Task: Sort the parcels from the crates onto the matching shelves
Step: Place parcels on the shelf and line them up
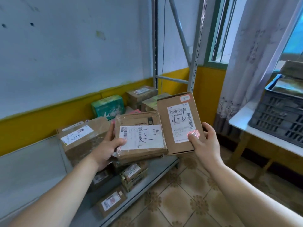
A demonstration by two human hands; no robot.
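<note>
My left hand grips the left edge of a flat taped cardboard parcel with a white label hand-marked "1-6". My right hand holds a taller brown parcel at its lower right corner, thumb on its white label, also marked "1-6". Both parcels hang side by side above a low grey metal shelf. The shelf carries several parcels: a large taped box, a green box and smaller ones.
A dark plastic crate with more parcels stands on a white table at the right, beside a curtain and window. Grey shelf uprights rise behind the parcels. Patterned tile floor lies below my right arm.
</note>
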